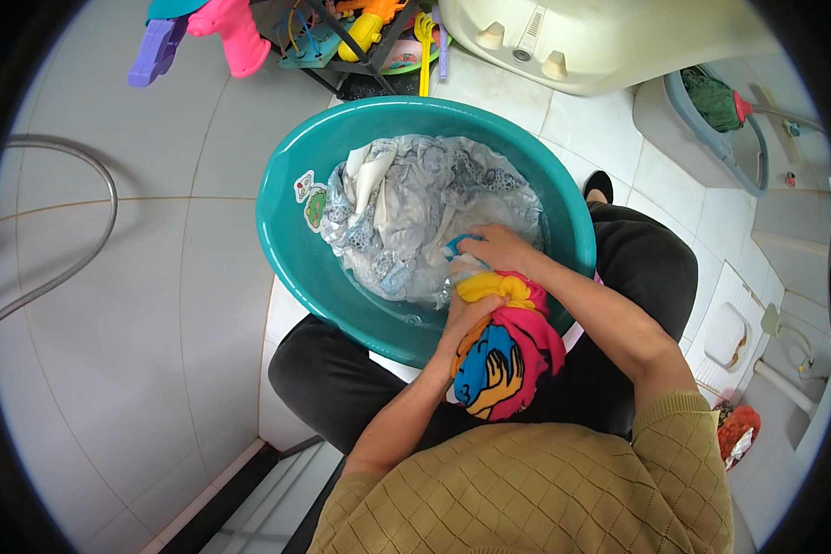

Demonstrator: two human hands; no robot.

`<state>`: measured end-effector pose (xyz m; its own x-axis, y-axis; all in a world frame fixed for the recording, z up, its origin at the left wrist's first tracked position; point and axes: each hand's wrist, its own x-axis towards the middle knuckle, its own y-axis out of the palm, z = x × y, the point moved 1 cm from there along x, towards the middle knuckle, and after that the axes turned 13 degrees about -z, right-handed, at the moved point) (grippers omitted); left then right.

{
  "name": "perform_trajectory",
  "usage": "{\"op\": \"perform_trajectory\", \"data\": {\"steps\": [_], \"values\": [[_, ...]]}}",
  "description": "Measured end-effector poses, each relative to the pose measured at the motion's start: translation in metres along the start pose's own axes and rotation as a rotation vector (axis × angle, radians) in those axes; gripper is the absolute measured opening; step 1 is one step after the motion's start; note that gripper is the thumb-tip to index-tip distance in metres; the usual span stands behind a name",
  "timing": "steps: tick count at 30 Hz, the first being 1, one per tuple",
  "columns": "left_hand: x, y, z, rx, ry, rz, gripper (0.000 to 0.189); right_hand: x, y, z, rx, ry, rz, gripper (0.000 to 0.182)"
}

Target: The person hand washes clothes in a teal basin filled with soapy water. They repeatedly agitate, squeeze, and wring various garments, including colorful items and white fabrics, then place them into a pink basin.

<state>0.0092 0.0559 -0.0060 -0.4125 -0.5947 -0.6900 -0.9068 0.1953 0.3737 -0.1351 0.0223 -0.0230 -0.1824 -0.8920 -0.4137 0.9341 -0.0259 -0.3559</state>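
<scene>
A multicoloured printed cloth [509, 353], pink, blue, yellow and orange, hangs over the near rim of a teal plastic basin [298, 263] toward my lap. My left hand [472, 315] grips its bunched yellow section. Farther along, inside the basin, my right hand [502, 248] holds a blue end of the same cloth; part of that grip is hidden by the fingers. Wet white and grey-blue patterned fabric [415, 201] lies heaped in water beside both hands. Cartoon stickers [314, 208] mark the basin's left inner wall.
Beyond the basin stand a dark rack [381, 66] with toys and a pale baby bathtub [582, 41]. A mop [713, 100] rests in a bucket [665, 135] at right, with a squat toilet [727, 332] nearer. A metal shower hose [104, 228] curves along the left wall.
</scene>
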Motion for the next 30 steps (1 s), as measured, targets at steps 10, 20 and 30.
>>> {"op": "perform_trajectory", "data": {"steps": [10,20,30], "values": [[0.0,-0.017,0.027,0.128,0.084,-0.063,0.028,-0.01,0.024,-0.031,-0.19,-0.001,-0.116,0.041],[-0.047,-0.024,-0.023,-0.291,-0.058,0.113,0.037,-0.02,0.004,0.019,0.538,-0.013,-0.284,0.058],[-0.087,0.119,-0.154,-0.096,0.764,-0.076,0.05,-0.192,-0.14,0.152,0.902,-0.619,-0.128,0.093]]}}
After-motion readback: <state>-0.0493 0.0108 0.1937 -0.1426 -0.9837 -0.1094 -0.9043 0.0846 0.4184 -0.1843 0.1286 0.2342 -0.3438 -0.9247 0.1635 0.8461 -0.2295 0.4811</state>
